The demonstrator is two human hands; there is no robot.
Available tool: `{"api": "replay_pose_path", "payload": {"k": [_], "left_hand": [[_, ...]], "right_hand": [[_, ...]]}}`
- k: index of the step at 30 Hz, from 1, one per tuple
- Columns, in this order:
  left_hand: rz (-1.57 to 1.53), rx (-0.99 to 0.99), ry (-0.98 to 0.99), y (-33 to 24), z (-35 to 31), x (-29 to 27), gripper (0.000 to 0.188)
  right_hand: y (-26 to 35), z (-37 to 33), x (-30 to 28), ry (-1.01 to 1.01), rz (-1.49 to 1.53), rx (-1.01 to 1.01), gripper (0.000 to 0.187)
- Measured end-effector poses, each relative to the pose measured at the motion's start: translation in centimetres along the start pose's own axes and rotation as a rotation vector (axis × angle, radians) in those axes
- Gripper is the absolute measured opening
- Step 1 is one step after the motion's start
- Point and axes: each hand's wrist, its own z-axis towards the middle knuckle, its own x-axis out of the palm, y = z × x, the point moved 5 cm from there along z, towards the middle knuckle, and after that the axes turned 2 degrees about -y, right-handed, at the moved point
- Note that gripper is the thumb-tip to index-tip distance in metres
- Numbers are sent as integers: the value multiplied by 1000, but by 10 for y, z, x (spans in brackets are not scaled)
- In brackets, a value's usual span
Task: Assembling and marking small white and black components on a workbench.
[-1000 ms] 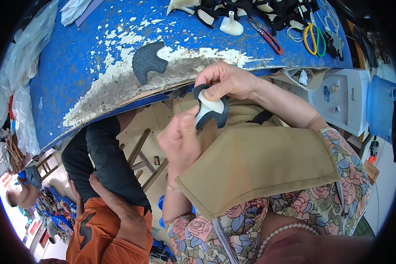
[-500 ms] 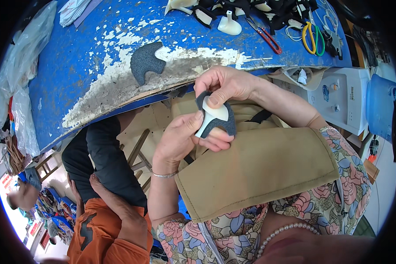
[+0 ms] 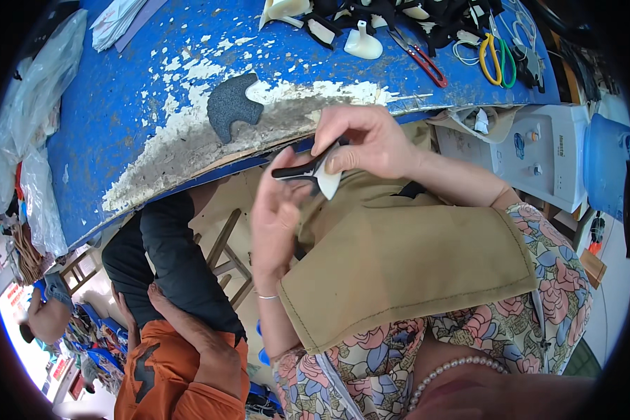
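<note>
In front of the apron, my right hand [image 3: 371, 143] pinches a spoon-shaped white plastic piece [image 3: 328, 183] between thumb and fingers. A dark grey foam pad [image 3: 305, 170] lies along the piece, now seen edge-on with its narrow end pointing left. My left hand [image 3: 271, 220] is right behind that narrow end, blurred, with thumb and fingers apart; whether a fingertip touches the pad I cannot tell. Another cut-out dark foam pad [image 3: 232, 105] lies flat on the worn blue table [image 3: 147, 133], beyond my hands.
At the table's far side lie red-handled scissors [image 3: 427, 66], scissors with yellow and green handles [image 3: 497, 61], a loose white plastic piece [image 3: 363, 43] and a black-and-white heap. A person in an orange shirt [image 3: 182, 371] sits at left. A white water dispenser [image 3: 539, 150] stands at right.
The white piece with its foam pad has turned from face-on to edge-on and shifted slightly left. My left hand has loosened from it and its fingers have risen; my right hand keeps its pinch.
</note>
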Motion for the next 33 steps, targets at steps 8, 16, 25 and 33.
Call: {"api": "replay_pose_path", "payload": {"k": [8, 16, 25, 33], "left_hand": [[-236, 239, -62, 4, -4, 24, 78], [-84, 323, -69, -3, -18, 16, 59], [222, 394, -41, -15, -26, 16, 43], [389, 665, -125, -21, -19, 17, 45]], "right_hand": [[7, -17, 22, -142, -510, -474, 22], [15, -17, 25, -55, -492, -430, 28], [24, -19, 20, 129, -407, -366, 12], [18, -35, 27, -44, -537, -568, 17]]}}
